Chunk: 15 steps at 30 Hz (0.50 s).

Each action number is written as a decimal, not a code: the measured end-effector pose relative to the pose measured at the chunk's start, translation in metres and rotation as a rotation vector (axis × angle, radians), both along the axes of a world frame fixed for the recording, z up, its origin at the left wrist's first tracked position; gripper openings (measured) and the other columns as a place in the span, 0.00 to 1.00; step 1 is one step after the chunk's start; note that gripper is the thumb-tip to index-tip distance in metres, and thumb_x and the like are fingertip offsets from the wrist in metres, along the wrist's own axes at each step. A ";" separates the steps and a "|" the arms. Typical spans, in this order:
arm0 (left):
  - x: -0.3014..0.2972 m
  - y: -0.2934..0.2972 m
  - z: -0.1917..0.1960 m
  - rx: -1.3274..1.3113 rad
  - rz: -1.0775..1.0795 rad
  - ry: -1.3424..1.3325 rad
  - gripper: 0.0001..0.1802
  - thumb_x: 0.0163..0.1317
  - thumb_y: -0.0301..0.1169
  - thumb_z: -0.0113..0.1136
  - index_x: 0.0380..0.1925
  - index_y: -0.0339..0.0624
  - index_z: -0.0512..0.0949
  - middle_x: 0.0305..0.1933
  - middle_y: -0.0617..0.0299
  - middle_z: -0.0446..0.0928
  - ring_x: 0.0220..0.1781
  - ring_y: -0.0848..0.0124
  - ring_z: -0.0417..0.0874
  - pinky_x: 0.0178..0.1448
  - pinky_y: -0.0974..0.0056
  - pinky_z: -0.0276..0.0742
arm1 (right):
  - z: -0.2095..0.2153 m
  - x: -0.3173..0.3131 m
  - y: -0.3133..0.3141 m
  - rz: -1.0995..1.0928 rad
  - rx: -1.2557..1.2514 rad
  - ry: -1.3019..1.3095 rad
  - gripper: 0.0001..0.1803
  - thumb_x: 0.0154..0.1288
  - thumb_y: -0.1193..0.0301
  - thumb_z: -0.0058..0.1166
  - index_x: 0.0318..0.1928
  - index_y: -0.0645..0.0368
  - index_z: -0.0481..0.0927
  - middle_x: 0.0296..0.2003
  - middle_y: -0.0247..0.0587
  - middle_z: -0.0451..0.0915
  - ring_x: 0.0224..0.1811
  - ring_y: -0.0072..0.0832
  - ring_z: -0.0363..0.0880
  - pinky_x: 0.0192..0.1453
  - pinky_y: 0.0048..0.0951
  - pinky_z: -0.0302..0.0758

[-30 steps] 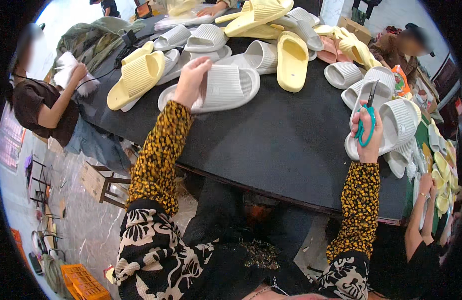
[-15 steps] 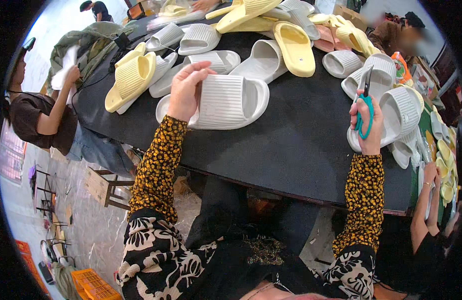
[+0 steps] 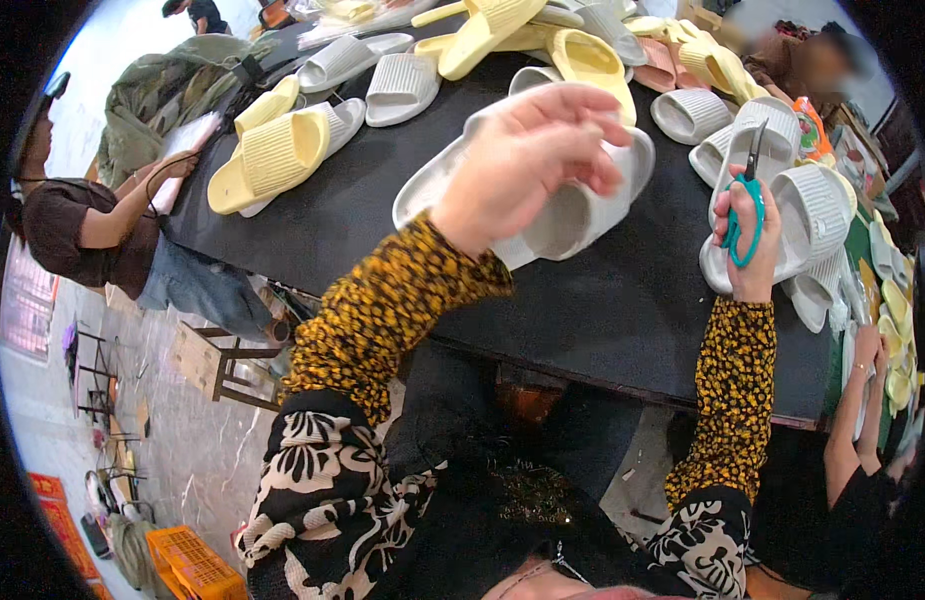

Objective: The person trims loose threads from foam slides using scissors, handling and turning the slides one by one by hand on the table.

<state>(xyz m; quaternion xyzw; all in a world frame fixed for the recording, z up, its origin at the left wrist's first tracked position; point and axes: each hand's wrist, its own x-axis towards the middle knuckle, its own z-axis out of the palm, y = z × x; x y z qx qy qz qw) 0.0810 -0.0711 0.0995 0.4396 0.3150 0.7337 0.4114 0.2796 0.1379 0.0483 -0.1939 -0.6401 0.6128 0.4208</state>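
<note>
My left hand point(image 3: 534, 165) is over the middle of the table, slightly blurred, its fingers apart and half curled with nothing visible in them. Below it lie pale grey slippers point(image 3: 586, 224), partly hidden by the hand and wrist; whether the fingers touch them I cannot tell. At the right, my right hand point(image 3: 750, 235) grips scissors point(image 3: 746, 215) by their teal handles, with the dark blades pointing up and away. Beside and behind that hand, more grey slippers point(image 3: 815, 215) lie overlapping in a heap.
Yellow slippers point(image 3: 274, 160) and grey ones point(image 3: 402, 90) lie across the far side of the black table point(image 3: 382, 235). A pile with yellow and pink slippers point(image 3: 657, 65) stands at the back. One person point(image 3: 82, 215) works at the left, others at the back and right. A wooden stool point(image 3: 217, 365) stands left.
My left hand has let go of the ribbed grey slipper and moved right. Grey slippers in the middle now lie differently. The person at left has lowered a white item to the table.
</note>
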 end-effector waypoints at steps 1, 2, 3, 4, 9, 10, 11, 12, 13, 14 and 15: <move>0.011 -0.001 -0.004 -0.049 0.017 -0.013 0.17 0.63 0.22 0.51 0.52 0.31 0.71 0.46 0.49 0.78 0.36 0.64 0.82 0.44 0.61 0.80 | 0.001 -0.001 -0.001 -0.003 0.002 -0.014 0.19 0.64 0.64 0.56 0.52 0.59 0.74 0.25 0.32 0.76 0.19 0.14 0.71 0.19 0.16 0.66; 0.013 -0.002 -0.008 -0.064 0.039 0.012 0.17 0.64 0.23 0.51 0.53 0.31 0.71 0.47 0.50 0.77 0.36 0.66 0.82 0.44 0.63 0.80 | 0.000 -0.002 -0.001 0.006 -0.004 -0.016 0.19 0.64 0.64 0.56 0.52 0.59 0.74 0.25 0.31 0.76 0.19 0.14 0.71 0.19 0.16 0.65; 0.013 -0.005 -0.008 -0.064 0.042 0.012 0.17 0.64 0.23 0.51 0.53 0.31 0.71 0.47 0.50 0.77 0.36 0.66 0.82 0.44 0.63 0.80 | -0.001 -0.003 -0.001 0.009 -0.005 -0.016 0.19 0.64 0.64 0.56 0.52 0.59 0.74 0.25 0.31 0.76 0.19 0.14 0.71 0.19 0.16 0.65; 0.013 -0.007 -0.006 -0.057 0.069 0.035 0.16 0.64 0.23 0.51 0.53 0.31 0.71 0.47 0.50 0.78 0.36 0.66 0.82 0.44 0.63 0.79 | -0.003 -0.003 0.000 0.018 0.003 -0.008 0.19 0.64 0.64 0.56 0.52 0.59 0.73 0.25 0.31 0.76 0.19 0.14 0.70 0.19 0.15 0.65; 0.000 -0.018 -0.009 -0.071 0.268 0.191 0.15 0.65 0.22 0.49 0.51 0.31 0.72 0.45 0.53 0.78 0.37 0.69 0.81 0.46 0.65 0.78 | 0.002 -0.001 -0.005 0.006 0.014 -0.027 0.19 0.64 0.64 0.55 0.52 0.59 0.73 0.25 0.31 0.76 0.19 0.13 0.70 0.19 0.15 0.65; -0.003 -0.022 -0.011 -0.093 0.341 0.234 0.15 0.65 0.22 0.51 0.51 0.31 0.72 0.43 0.55 0.78 0.39 0.72 0.80 0.48 0.68 0.76 | 0.002 -0.001 -0.005 0.003 0.016 -0.038 0.19 0.64 0.64 0.55 0.52 0.59 0.73 0.25 0.31 0.76 0.19 0.13 0.70 0.19 0.15 0.65; -0.008 -0.026 -0.013 -0.093 0.340 0.235 0.15 0.65 0.22 0.51 0.51 0.31 0.72 0.43 0.55 0.78 0.39 0.72 0.80 0.48 0.68 0.76 | 0.002 0.000 -0.005 -0.002 0.017 -0.049 0.18 0.64 0.65 0.55 0.52 0.59 0.73 0.25 0.32 0.75 0.19 0.13 0.70 0.19 0.15 0.66; -0.014 -0.031 -0.017 -0.106 0.499 0.439 0.16 0.64 0.21 0.51 0.52 0.31 0.72 0.43 0.57 0.79 0.41 0.74 0.80 0.49 0.69 0.75 | 0.001 -0.001 -0.005 -0.004 0.017 -0.051 0.18 0.64 0.65 0.55 0.52 0.59 0.73 0.25 0.32 0.75 0.19 0.13 0.70 0.19 0.15 0.66; -0.019 -0.035 -0.021 -0.116 0.651 0.642 0.16 0.64 0.21 0.52 0.53 0.31 0.71 0.43 0.58 0.79 0.42 0.76 0.79 0.50 0.70 0.75 | 0.001 -0.001 -0.005 -0.004 0.004 -0.050 0.18 0.64 0.65 0.55 0.52 0.59 0.73 0.25 0.32 0.75 0.19 0.13 0.70 0.19 0.15 0.66; -0.025 -0.043 -0.025 -0.145 0.701 0.678 0.17 0.63 0.20 0.53 0.54 0.31 0.71 0.42 0.60 0.78 0.44 0.78 0.77 0.51 0.72 0.73 | 0.000 -0.001 -0.005 -0.005 -0.008 -0.051 0.18 0.64 0.65 0.55 0.52 0.58 0.73 0.25 0.31 0.75 0.18 0.13 0.70 0.18 0.15 0.66; -0.032 -0.047 -0.031 -0.115 0.792 0.698 0.17 0.60 0.22 0.56 0.50 0.32 0.73 0.39 0.59 0.80 0.38 0.77 0.79 0.46 0.72 0.75 | 0.000 -0.003 -0.006 -0.015 -0.007 -0.056 0.18 0.64 0.65 0.55 0.52 0.58 0.73 0.25 0.31 0.75 0.18 0.13 0.70 0.18 0.15 0.66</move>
